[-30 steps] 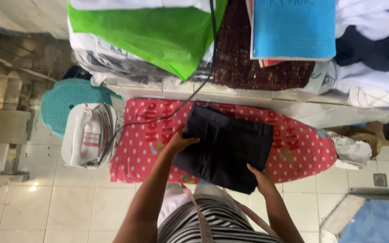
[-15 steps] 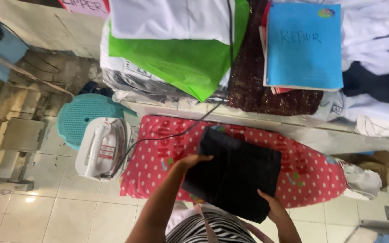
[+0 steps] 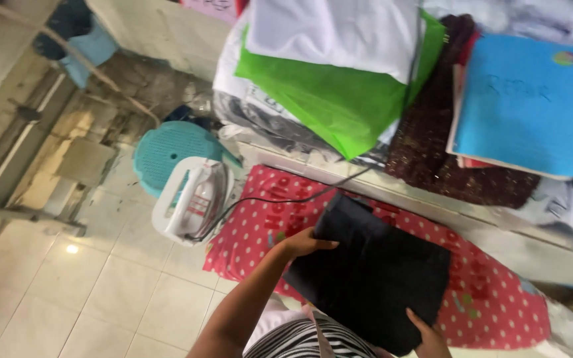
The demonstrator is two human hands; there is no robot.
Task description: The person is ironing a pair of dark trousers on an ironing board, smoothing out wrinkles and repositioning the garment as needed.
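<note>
At the far side, on the pile beyond my ironing board, lies a flat blue folder (image 3: 522,106), rectangular, with a small round sticker (image 3: 567,58) of several colours in its upper right corner. It rests on thinner sheets, white and red at the edges. To the left of it lies a bright green bag (image 3: 339,99) of soft fabric, partly under a white folded cloth. Under the green bag I see a clear plastic package (image 3: 260,119) with dark print, crumpled. At the top edge there is a pink sheet (image 3: 213,8), cut by the frame.
</note>
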